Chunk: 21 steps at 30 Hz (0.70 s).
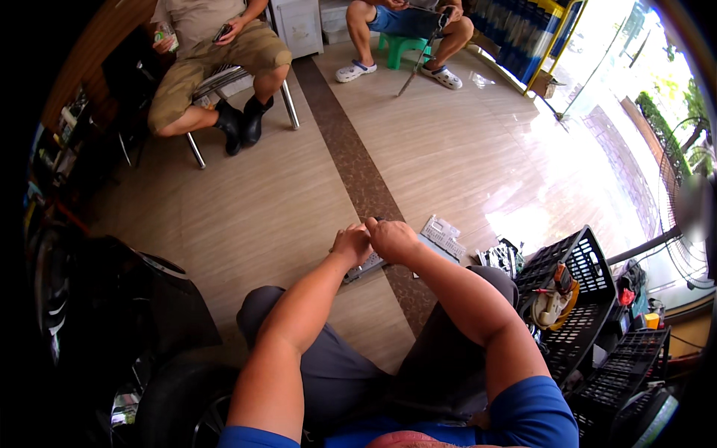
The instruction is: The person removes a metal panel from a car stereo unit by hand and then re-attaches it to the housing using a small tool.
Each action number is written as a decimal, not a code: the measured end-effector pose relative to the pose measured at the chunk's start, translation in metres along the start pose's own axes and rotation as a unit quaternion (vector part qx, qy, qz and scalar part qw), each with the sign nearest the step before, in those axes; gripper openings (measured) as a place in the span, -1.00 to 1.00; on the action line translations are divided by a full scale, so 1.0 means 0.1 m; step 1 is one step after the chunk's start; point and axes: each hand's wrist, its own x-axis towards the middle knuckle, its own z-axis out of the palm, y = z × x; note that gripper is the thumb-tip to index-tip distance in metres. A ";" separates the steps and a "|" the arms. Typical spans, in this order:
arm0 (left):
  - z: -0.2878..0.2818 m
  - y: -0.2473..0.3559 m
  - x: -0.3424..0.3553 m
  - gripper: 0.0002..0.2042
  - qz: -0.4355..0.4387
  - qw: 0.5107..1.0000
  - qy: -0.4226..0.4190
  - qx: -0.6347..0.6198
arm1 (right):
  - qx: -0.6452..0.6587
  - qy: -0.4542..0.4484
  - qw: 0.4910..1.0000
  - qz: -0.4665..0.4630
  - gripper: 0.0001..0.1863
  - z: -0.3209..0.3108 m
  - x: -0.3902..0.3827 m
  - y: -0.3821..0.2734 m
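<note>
My left hand [352, 243] and my right hand [393, 240] meet in front of my knees, fingers curled in and pressed together. A small dark bit shows at the right fingertips; the rest of what they pinch is hidden. Close below them lies a flat grey case [364, 267] with a patterned surface, partly covered by my hands and right forearm. Beside my right wrist, a pale grey panel [442, 237] with rows of small slots or marks lies at an angle. Whether the panel joins the case I cannot tell.
Black plastic crates [594, 265] holding tools and parts stand at my right, near a standing fan [691, 213]. A dark wheel and bodywork [160, 291] are at my left. Two people sit ahead, one on a metal chair [291, 104], one on a green stool [399, 48].
</note>
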 end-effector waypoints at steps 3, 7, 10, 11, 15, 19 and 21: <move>0.08 -0.05 0.02 -0.64 0.006 0.999 0.028 -0.015 | -0.016 0.010 1.000 0.024 -0.75 -0.10 -0.03 -0.01; 0.11 -0.07 0.01 -0.60 -0.033 0.997 0.048 -0.060 | -0.065 0.023 0.996 -0.047 -0.69 -0.20 -0.10 -0.02; 0.07 -0.03 -0.03 -0.62 0.008 0.994 0.096 -0.052 | -0.068 0.005 0.997 -0.036 -0.67 -0.15 -0.06 0.00; 0.04 -0.02 -0.02 -0.62 0.012 0.994 0.096 -0.056 | -0.072 0.003 0.997 -0.032 -0.67 -0.14 -0.06 0.02; -0.05 -0.01 -0.03 -0.63 -0.014 1.000 0.003 -0.025 | -0.029 0.031 0.999 0.004 -0.72 -0.16 -0.04 -0.04; 0.13 -0.14 0.03 -0.66 0.008 0.999 0.037 -0.030 | -0.049 0.024 0.999 -0.007 -0.79 -0.10 -0.01 -0.06; 0.15 -0.14 0.03 -0.67 0.001 0.999 0.037 -0.029 | -0.052 0.013 0.999 -0.007 -0.81 -0.11 -0.03 -0.07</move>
